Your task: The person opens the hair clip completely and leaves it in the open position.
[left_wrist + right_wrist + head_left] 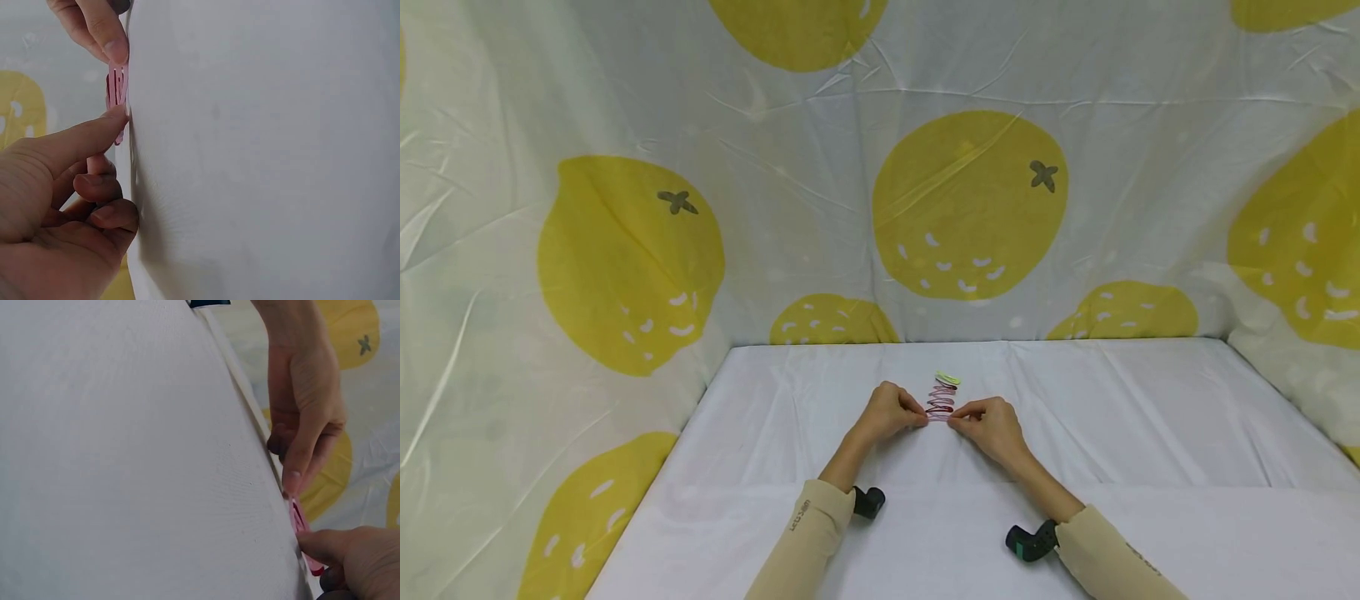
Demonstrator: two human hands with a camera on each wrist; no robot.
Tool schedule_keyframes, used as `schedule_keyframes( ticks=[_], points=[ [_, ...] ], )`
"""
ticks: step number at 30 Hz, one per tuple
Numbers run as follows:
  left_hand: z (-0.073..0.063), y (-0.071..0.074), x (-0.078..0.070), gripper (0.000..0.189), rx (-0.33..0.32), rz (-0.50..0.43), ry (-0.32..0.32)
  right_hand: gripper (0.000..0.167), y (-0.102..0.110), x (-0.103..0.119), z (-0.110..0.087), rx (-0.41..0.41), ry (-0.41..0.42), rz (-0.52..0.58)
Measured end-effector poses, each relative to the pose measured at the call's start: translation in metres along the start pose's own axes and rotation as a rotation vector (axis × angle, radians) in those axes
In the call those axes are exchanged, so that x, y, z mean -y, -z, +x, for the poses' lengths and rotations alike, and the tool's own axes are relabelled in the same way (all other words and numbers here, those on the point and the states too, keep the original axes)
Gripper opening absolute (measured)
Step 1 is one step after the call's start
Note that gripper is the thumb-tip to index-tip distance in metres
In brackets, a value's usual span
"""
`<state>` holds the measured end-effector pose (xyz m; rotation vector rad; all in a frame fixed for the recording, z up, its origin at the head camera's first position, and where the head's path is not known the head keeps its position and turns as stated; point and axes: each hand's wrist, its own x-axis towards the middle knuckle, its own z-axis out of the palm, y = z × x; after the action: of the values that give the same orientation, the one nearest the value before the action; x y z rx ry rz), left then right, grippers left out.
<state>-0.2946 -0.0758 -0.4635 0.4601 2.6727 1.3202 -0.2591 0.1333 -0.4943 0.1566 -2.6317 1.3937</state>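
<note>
In the head view, several snap hair clips lie in a column on the white-covered table, in pinks and reds with yellow-green clips (947, 379) at the far end. My left hand (887, 412) pinches the left end of the nearest pink hair clip (938, 419) between thumb and finger. At its other end, my right hand (991, 427) pinches it the same way. The left wrist view shows the pink clip (117, 87) between both thumbs, close to the cloth. Seen from the right wrist, the clips (299, 517) overlap one another, partly hidden by the fingers.
A white cloth (1150, 417) with folds covers the table. Behind and to the left hangs a pale curtain (805, 208) printed with large yellow lemons. Black wrist devices (869, 502) stick out at the beige sleeves (816, 525).
</note>
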Motion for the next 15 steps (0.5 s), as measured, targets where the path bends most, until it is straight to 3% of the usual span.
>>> schedule_keyframes(
  ticks=[9, 15],
  points=[
    [-0.008, 0.012, 0.0, 0.01, -0.008, -0.006, 0.051, 0.009, 0.011, 0.002, -0.002, 0.029, -0.05, 0.041],
    [-0.036, 0.042, 0.006, 0.016, -0.055, 0.014, 0.071, 0.017, 0.046, 0.002, -0.009, 0.081, -0.063, -0.039]
  ],
)
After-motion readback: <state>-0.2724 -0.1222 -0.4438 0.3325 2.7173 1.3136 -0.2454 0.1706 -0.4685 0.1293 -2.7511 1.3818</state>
